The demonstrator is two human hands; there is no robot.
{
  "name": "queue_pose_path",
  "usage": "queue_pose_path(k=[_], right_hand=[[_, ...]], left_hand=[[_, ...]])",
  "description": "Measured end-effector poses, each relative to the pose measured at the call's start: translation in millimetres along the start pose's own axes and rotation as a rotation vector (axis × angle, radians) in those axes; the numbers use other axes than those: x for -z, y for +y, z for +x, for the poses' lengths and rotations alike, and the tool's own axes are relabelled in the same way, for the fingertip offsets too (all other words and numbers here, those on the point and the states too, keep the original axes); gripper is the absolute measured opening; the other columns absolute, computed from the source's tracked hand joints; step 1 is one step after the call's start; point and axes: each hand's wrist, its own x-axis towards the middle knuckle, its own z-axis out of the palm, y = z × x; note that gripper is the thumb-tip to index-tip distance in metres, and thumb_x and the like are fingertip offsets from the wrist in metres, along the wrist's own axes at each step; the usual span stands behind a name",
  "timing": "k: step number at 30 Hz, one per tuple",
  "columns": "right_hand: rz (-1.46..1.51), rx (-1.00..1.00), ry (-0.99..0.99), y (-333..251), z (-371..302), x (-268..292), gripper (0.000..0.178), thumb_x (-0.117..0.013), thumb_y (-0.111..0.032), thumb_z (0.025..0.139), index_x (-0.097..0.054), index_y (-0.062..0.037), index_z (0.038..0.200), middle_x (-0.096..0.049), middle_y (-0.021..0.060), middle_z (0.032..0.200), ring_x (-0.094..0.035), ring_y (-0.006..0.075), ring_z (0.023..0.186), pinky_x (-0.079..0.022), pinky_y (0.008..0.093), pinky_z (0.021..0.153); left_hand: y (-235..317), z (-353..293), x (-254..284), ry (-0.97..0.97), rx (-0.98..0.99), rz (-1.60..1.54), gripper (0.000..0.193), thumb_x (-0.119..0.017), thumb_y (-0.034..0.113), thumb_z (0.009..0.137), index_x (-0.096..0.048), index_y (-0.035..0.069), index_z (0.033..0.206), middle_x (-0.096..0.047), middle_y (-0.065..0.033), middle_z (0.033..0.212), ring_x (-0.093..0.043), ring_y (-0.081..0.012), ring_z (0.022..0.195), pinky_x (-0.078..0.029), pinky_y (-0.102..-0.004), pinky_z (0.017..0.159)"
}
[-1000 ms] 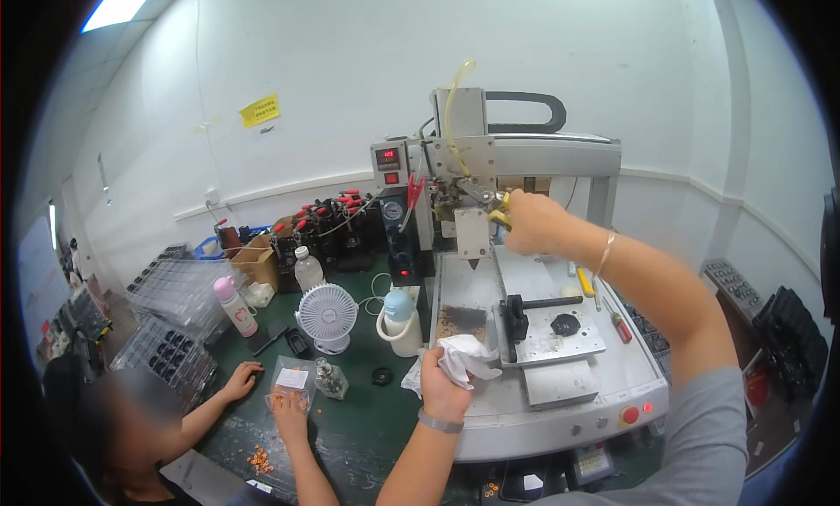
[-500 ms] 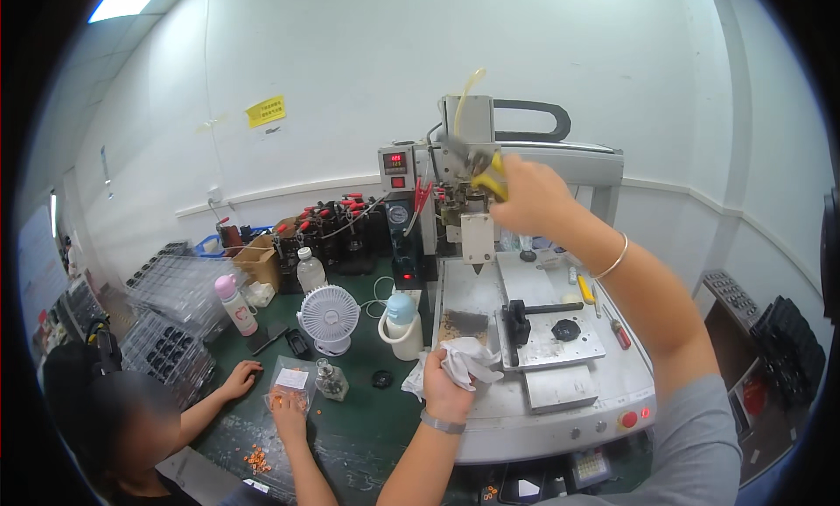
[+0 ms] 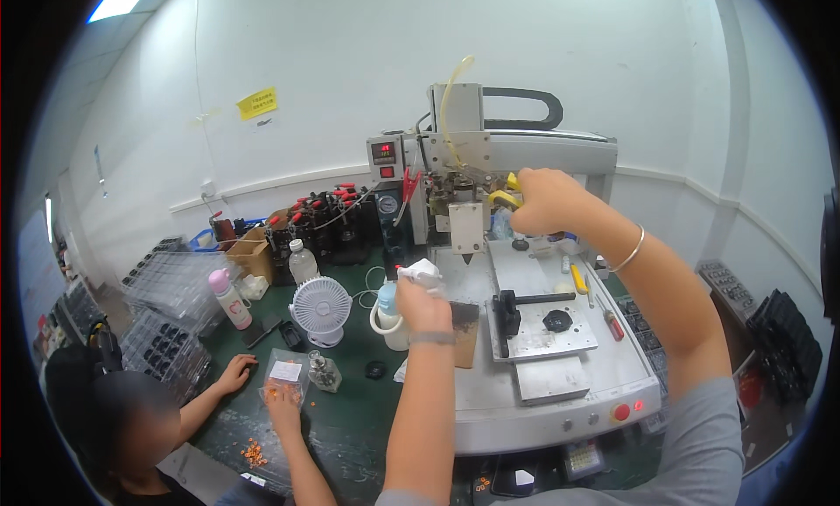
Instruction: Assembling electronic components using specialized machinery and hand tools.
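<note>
My right hand [image 3: 553,203] is raised beside the head of a benchtop machine [image 3: 466,228], closed around yellow-handled pliers [image 3: 505,198]. The pliers' jaws are hard to make out against the machine's fittings. In my left hand [image 3: 423,307] is a crumpled white cloth [image 3: 422,274], lifted above the left part of the machine bed, left of the pointed tip. On the bed, a metal fixture plate [image 3: 573,335] carries a round black part [image 3: 557,321] and a black clamp bar [image 3: 544,298]. Neither of my hands touches the fixture.
Left on the green bench [image 3: 350,436], a co-worker's hands [image 3: 282,405] work at a clear bag of small orange pieces. A white fan [image 3: 320,308], a glass jar [image 3: 325,372] and a white mug-like holder [image 3: 391,327] stand between. A yellow-handled knife [image 3: 578,279] and a screwdriver [image 3: 614,326] lie right.
My left hand has risen away from me with the cloth, from the bed's near left edge. My right hand has shifted slightly right and down with the pliers, and my view has shifted slightly.
</note>
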Motion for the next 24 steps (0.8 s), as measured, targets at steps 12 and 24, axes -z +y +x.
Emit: queue_pose_path(k=[12, 24], right_hand=[[-0.072, -0.011, -0.128, -10.1, 9.5, -12.0, 0.032, -0.058, -0.025, 0.064, -0.068, 0.0026, 0.076, -0.065, 0.0208, 0.079, -0.065, 0.0316, 0.078, -0.052, 0.0376, 0.072], [-0.007, -0.242, -0.395, -35.0, 12.6, 4.7, 0.022, -0.056, -0.019, 0.06, -0.06, 0.0032, 0.061, -0.056, 0.0154, 0.058, -0.053, 0.0258, 0.048, -0.043, 0.0368, 0.044]], left_hand=[[-57.0, 36.1, 6.2, -0.371, 0.232, -0.186, 0.008, -0.059, 0.009, 0.086, -0.056, 0.012, 0.092, -0.06, -0.0026, 0.088, -0.06, -0.0166, 0.08, -0.052, -0.0291, 0.071], [-41.9, 16.8, -4.0, -0.39, 0.325, -0.206, 0.015, -0.063, -0.001, 0.078, -0.055, 0.01, 0.084, -0.059, 0.0, 0.08, -0.059, -0.0144, 0.072, -0.051, -0.0272, 0.063]])
